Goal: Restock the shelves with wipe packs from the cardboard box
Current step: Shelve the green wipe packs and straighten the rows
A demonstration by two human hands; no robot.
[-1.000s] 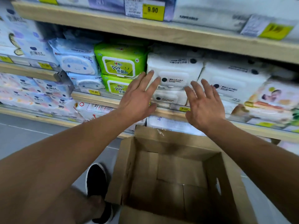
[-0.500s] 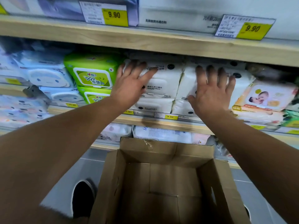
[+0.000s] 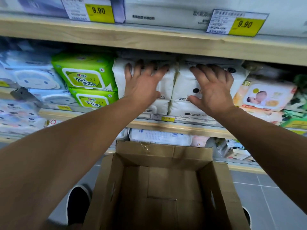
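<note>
A: What are the hands doing?
B: The left hand [image 3: 142, 83] is lying flat, fingers spread, pressing on the left stack of white wipe packs [image 3: 166, 83]. The right hand [image 3: 214, 90] is pressing flat on the right stack of white packs [image 3: 184, 83], grasping nothing.
A: Where are those packs sitting?
B: On the middle shelf [image 3: 182, 128], touching each other, just beside the green packs [image 3: 84, 75].
A: And the cardboard box [image 3: 166, 156]?
B: It is standing open on the floor [image 3: 265, 196] below the hands, showing only its bare bottom.
</note>
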